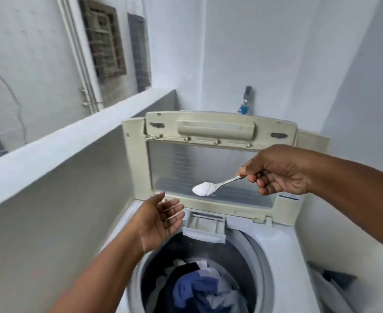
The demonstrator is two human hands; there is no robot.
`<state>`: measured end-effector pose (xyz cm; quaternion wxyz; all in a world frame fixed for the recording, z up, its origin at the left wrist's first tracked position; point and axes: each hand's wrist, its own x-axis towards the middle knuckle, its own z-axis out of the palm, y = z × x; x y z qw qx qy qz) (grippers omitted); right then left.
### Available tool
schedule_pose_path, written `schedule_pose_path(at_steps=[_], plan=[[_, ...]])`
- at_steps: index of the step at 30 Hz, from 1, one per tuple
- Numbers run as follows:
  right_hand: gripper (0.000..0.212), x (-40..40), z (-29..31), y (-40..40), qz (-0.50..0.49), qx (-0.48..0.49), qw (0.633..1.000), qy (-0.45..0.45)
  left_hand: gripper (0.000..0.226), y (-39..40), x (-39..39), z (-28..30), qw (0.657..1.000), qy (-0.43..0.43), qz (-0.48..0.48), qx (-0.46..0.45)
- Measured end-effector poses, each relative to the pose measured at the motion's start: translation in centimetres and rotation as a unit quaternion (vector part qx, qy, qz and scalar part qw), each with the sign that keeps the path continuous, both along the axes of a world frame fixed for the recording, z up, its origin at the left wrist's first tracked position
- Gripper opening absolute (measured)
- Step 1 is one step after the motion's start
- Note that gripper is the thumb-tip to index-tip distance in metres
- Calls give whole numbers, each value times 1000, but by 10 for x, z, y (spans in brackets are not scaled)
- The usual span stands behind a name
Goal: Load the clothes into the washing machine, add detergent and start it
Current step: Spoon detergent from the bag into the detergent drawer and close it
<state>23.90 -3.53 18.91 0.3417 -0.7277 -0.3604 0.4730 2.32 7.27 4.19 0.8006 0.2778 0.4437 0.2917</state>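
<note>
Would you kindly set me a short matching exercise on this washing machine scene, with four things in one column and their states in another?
Things:
1. spoon
2. left hand
3. lid
4. clothes

States:
A. raised upright behind the drum
B. heaped with white powder, gripped by the right hand
C. lying in the drum
D. open, palm up, holding nothing

Pairs: 1-B, 2-D, 3-A, 4-C

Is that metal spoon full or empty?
Full: the silver metal spoon, pinched by the right hand, carries a heap of white powder.
</note>
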Motion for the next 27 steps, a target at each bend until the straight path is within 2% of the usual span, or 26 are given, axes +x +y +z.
schedule_pose_path(at_steps=[4, 7, 11, 17, 23, 27], plan=[[13, 32, -47, 4, -94, -22, 995, 16, 40, 10, 52, -70, 992, 30, -14, -121], [12, 47, -86, 16, -144, -38, 988, 27, 41, 14, 71, -116, 983, 45, 7, -177], [8, 51, -144, 39, -195, -50, 979, 41, 49, 23, 84, -153, 973, -6, 52, -223], [8, 39, -225, 61, -228, -49, 971, 45, 70, 34, 94, -184, 954, -95, 122, -258], [10, 29, -268, 69, -251, -29, 967, 43, 87, 33, 104, -194, 938, -117, 138, -296], [14, 25, -280, 70, -251, -1, 968, 13, 90, 32, 109, -200, 934, -116, 145, -304]])
